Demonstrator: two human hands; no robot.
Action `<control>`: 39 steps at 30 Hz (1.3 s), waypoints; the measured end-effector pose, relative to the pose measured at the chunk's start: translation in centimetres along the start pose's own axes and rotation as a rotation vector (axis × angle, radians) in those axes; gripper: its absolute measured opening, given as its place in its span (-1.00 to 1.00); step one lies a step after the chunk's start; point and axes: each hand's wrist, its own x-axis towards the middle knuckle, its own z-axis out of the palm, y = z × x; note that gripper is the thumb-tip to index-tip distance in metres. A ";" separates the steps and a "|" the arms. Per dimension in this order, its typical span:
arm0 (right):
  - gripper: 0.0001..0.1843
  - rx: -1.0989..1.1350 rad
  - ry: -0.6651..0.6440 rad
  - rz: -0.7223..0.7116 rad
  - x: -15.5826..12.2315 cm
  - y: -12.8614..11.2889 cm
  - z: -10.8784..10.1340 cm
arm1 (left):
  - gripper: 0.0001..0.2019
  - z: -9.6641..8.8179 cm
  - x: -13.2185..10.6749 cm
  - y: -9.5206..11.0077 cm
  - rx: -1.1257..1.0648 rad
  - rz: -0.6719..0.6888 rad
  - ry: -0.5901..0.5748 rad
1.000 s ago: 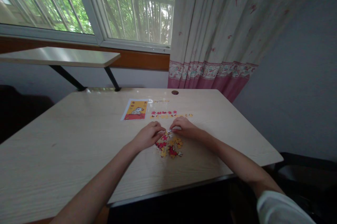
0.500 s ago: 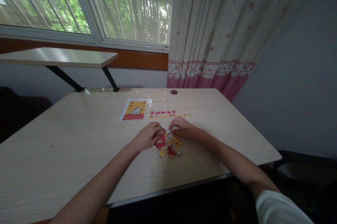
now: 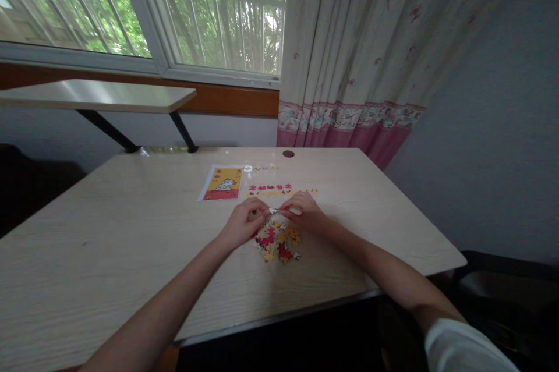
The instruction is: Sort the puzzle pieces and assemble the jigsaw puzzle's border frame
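Note:
Between my two hands, above the far edge of a loose heap, is a small white jigsaw puzzle piece (image 3: 273,211). My left hand (image 3: 245,222) pinches its left side with thumb and forefinger. From the other side my right hand (image 3: 304,212) closes its fingertips on the same piece. Just below lies the heap of jigsaw puzzle pieces (image 3: 282,238), coloured yellow, red, pink and white. Beyond my hands are a row of pink pieces (image 3: 269,187) and a row of yellow pieces (image 3: 267,194), the latter partly hidden by my right hand.
A picture sheet (image 3: 222,182) with a white animal on yellow and red lies left of the rows. Farther back is a short row of small pieces (image 3: 265,169). A raised shelf (image 3: 96,95) stands at the back left of the table (image 3: 131,232).
My hands have come closer together and slightly away from me, over the heap's far edge. The white piece now shows between both hands' fingertips.

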 end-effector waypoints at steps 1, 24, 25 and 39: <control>-0.84 -0.022 0.014 -0.022 0.0 0.0 -0.1 | -0.83 0.0 0.0 0.0 -0.025 -0.010 0.005; -0.84 -0.084 0.313 0.113 -0.2 2.6 -2.5 | -0.83 0.0 -0.2 -1.8 0.156 -0.053 -0.035; -0.84 -0.082 0.313 0.112 -0.1 2.5 -2.4 | -0.83 0.0 -0.2 -1.8 0.162 -0.050 -0.043; -0.83 -0.087 0.169 0.236 2.5 5.0 -2.4 | -0.84 -0.3 -0.1 -1.7 0.226 -0.034 -0.068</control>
